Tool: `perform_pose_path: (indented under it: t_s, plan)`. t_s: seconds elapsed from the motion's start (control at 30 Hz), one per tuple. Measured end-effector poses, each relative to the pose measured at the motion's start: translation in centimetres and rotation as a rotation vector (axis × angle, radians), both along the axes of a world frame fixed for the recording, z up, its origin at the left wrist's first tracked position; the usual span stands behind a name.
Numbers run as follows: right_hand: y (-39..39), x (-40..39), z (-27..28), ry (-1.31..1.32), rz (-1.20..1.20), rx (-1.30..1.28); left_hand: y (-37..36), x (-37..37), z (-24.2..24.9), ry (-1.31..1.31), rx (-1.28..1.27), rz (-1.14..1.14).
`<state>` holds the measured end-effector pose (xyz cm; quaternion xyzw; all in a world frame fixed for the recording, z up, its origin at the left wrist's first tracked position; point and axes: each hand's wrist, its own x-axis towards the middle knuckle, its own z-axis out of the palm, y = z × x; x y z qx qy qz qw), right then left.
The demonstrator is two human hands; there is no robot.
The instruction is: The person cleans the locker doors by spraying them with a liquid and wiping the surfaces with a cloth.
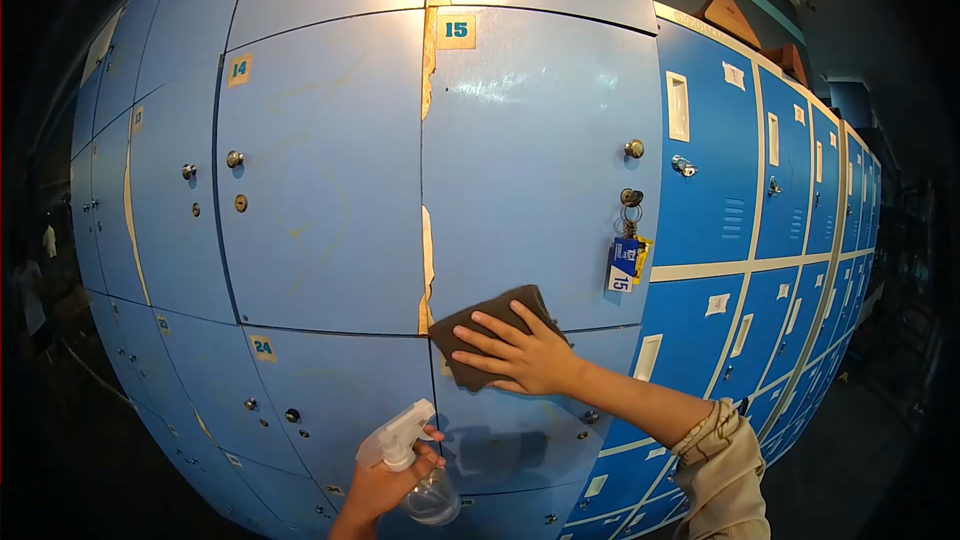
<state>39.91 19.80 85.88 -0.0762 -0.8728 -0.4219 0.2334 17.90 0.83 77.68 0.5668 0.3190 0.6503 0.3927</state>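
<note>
My right hand (525, 348) lies with fingers spread over a dark brown cloth (528, 302), pressing it flat on the blue locker front. The cloth covers the lower left corner of locker door 15 (530, 180) and the top of the door below. Lower down, my left hand (385, 485) is wrapped round the neck of a spray bottle (432, 500) with a white trigger head (398, 432) and clear body. The bottle is apart from the lockers, and its shadow falls on the door behind it.
Keys with a blue tag (622, 262) hang from the lock of door 15. Round knobs (634, 149) stick out from the doors. Chipped edging (428, 260) runs beside door 14 (320, 190). Darker blue metal lockers (705, 210) stand at the right, with brown objects (730, 18) on top.
</note>
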Motion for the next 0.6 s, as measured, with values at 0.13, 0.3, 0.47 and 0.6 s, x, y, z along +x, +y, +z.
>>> perform_pose_path:
  t_s: [0.13, 0.3, 0.47, 0.6]
  plan:
    - [0.5, 0.8, 2.4, -0.064, -0.001, 0.067, 0.0, 0.3, 0.0, 0.036, 0.02, 0.028]
    - [0.2, 1.2, 12.8, 0.438, -0.106, 0.096, 0.4, 0.0, -0.5, -0.012, -0.002, 0.021]
    - [3.7, 1.7, 24.5, 0.831, -0.073, 0.382, 0.5, 0.1, -0.4, -0.02, -0.017, 0.043]
    - [5.7, 2.6, 30.7, 0.957, -0.108, 0.458, 0.4, 0.3, -0.1, -0.035, -0.007, 0.053]
